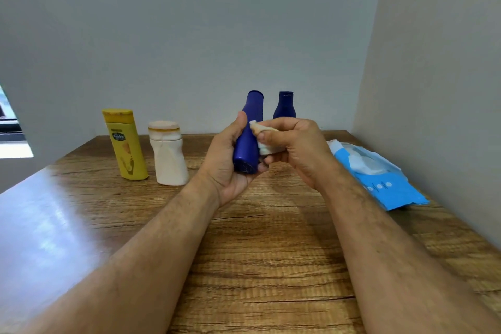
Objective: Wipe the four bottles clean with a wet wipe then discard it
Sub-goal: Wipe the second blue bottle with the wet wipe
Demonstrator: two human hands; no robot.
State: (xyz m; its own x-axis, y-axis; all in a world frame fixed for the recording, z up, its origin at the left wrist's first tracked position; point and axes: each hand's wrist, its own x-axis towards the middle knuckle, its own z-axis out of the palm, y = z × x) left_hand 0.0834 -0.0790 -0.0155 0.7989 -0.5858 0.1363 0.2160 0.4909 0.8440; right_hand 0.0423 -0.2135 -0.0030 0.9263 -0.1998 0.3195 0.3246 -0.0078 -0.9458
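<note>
The left hand [226,163] grips a tall blue bottle [249,133] around its lower body, thumb up along the near side and fingers curled round the far side, holding it off the wooden table [265,238]. The bottle's long axis runs nearly upright, tilted so that its capped end points up and away from the camera while its flat base faces down toward the viewer. The right hand [295,144] pinches a crumpled white wet wipe [261,138] between thumb and curled fingers and presses it against the right side of the bottle's middle. The wipe shows a tan smudge on its upper fold.

Just behind the right hand a second, shorter blue bottle [284,106] stands upright near the wall, partly hidden by the fingers. Well to the left, a yellow bottle [126,146] and a white bottle [168,154] stand side by side, both upright on the table, the white one dented at its waist. At the right, beside the wall, lies a blue wipes pack [379,179], its flap open and white sheets showing
</note>
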